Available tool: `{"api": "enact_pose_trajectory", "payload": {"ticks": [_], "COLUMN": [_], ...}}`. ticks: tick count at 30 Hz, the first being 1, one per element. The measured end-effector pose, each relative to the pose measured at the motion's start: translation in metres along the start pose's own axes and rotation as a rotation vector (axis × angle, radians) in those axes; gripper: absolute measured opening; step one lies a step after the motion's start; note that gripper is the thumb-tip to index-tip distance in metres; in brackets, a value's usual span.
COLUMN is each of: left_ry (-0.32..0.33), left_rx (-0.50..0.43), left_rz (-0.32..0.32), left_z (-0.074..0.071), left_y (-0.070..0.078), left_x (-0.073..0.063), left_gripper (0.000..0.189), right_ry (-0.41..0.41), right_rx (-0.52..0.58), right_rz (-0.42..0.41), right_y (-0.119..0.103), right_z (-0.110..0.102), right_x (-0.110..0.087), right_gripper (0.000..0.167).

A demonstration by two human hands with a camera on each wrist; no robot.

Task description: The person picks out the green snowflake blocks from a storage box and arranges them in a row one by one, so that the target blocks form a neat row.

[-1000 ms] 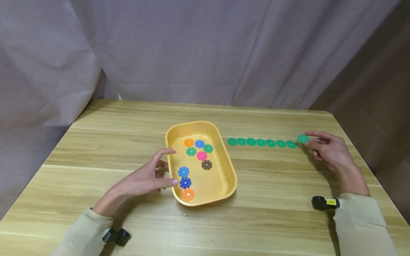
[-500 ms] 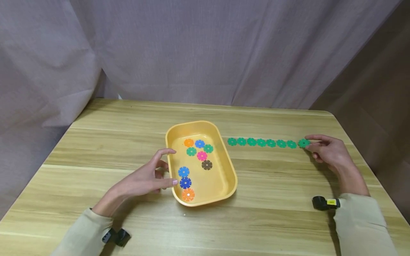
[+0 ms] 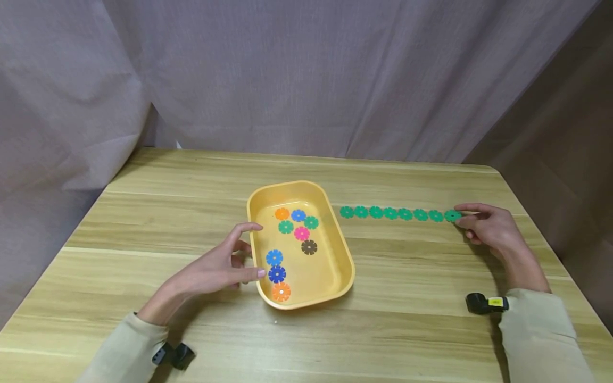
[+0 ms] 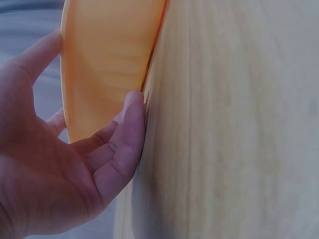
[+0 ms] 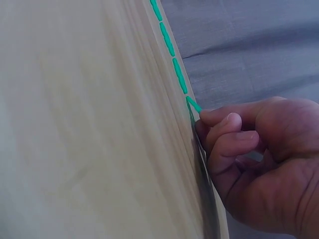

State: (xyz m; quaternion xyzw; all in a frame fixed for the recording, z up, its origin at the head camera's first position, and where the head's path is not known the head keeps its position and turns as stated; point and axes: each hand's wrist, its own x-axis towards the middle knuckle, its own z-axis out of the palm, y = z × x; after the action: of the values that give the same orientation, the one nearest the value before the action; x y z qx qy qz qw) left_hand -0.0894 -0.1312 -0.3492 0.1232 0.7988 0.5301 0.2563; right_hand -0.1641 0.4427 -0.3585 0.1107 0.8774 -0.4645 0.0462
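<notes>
In the head view, my right hand point(image 3: 490, 229) pinches a green notched plastic disc point(image 3: 452, 215) by its right edge. The disc stands at the right end of a straight row of several like green discs point(image 3: 405, 214). From the right wrist, that held disc point(image 5: 194, 104) looks tilted, its near edge raised and its far edge down beside the row. My left hand point(image 3: 217, 268) holds the left wall of a yellow plastic tray point(image 3: 339, 229), thumb and index finger over the rim. The other fingers lie against the tray's outer side point(image 4: 107, 59) in the left wrist view.
Inside the tray lie several loose discs, among them a pink disc point(image 3: 301, 233), a dark brown disc point(image 3: 309, 247) and an orange disc point(image 3: 281, 291). The wooden table point(image 3: 397, 330) ends at a grey curtain point(image 3: 287, 80) along the back.
My right hand has lowered the green disc to the table and moved it slightly left, up to the row's end. The left hand and tray have stayed in place.
</notes>
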Motion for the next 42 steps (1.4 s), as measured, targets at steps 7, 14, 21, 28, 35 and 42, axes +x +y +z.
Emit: {"api": "enact_pose_trajectory", "payload": {"ticks": [7,14,21,28,35,42], "left_ry": [0.004,0.007,0.01,-0.001,-0.003,-0.002], "left_rx": [0.0,0.003,-0.002,-0.007,-0.012,-0.015], "left_rz": [-0.005,-0.006,-0.009,0.013,0.015,0.007], "left_z": [0.0,0.0,0.001,0.0,-0.001,0.0], "left_y": [-0.001,-0.001,-0.001,0.0,0.0,0.0], "left_x": [0.0,-0.001,-0.001,-0.001,0.0,0.0], "left_gripper": [0.09,0.091,0.09,0.09,0.09,0.089], "right_ry": [-0.002,0.007,0.039,0.08,0.023,-0.088], "right_rx": [0.004,-0.007,0.02,-0.01,-0.104,-0.05], "right_rz": [-0.003,0.006,-0.008,-0.128,-0.247,-0.307], "right_y": [0.003,0.001,-0.009,-0.043,-0.085,-0.125], "right_z": [0.0,0.0,-0.004,0.006,0.04,0.075], "right_x": [0.0,0.001,-0.004,-0.018,-0.032,-0.046], "right_gripper": [0.023,0.022,0.023,0.025,0.026,0.032]}}
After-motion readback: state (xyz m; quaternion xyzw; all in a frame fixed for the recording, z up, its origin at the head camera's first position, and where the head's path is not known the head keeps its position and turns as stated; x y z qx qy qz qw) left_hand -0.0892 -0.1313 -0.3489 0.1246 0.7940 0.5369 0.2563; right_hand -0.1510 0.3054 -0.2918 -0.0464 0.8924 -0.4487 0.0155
